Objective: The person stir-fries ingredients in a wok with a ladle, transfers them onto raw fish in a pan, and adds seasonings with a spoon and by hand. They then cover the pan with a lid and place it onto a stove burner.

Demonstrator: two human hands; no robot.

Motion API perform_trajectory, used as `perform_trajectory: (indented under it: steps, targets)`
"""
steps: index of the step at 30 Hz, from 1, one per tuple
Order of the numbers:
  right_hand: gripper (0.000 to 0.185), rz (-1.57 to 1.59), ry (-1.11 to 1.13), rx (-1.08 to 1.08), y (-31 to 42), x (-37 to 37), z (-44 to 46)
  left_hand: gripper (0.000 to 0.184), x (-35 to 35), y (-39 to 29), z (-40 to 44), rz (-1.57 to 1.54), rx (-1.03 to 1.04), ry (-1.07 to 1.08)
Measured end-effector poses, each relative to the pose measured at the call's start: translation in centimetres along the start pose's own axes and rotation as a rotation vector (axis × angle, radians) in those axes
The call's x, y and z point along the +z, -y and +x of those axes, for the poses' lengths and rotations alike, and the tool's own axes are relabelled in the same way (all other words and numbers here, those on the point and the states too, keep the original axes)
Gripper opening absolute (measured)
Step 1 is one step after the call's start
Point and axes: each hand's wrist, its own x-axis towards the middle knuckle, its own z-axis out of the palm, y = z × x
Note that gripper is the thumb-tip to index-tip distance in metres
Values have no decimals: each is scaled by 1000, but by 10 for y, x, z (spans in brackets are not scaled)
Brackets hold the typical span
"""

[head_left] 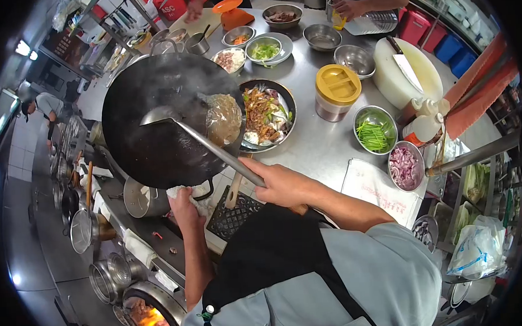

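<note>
My left hand [185,208] is closed around the near rim of a large black wok [148,104], with a white cloth [197,202] bunched at the grip. The wok is tilted, and light brown liquid [223,119] collects on its right side while steam rises. My right hand [276,182] is wrapped around the long handle of a metal ladle [205,143], whose bowl is over the inside of the wok. Beside the wok's right edge, partly behind it, a round pan [292,103] holds browned, mixed food [265,116].
A lit burner [154,325] flames at the lower left. On the steel counter stand a yellow-lidded container [338,92], bowls of scallions [375,132] and onions [405,167], and a knife [407,72] on a round board [385,67]. Another person's hand [350,9] works at the far side.
</note>
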Motion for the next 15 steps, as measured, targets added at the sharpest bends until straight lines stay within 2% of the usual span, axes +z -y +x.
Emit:
perform_trajectory:
  steps: [6, 9, 15]
  targets:
    - [76, 31, 23, 17, -16, -11, -6, 22, 41, -12, -9, 116, 169, 41]
    - [76, 56, 23, 22, -19, -14, -8, 32, 37, -10, 6, 242, 234, 126]
    - [80, 92, -101, -49, -40, -4, -10, 35, 59, -32, 3, 448, 444, 185]
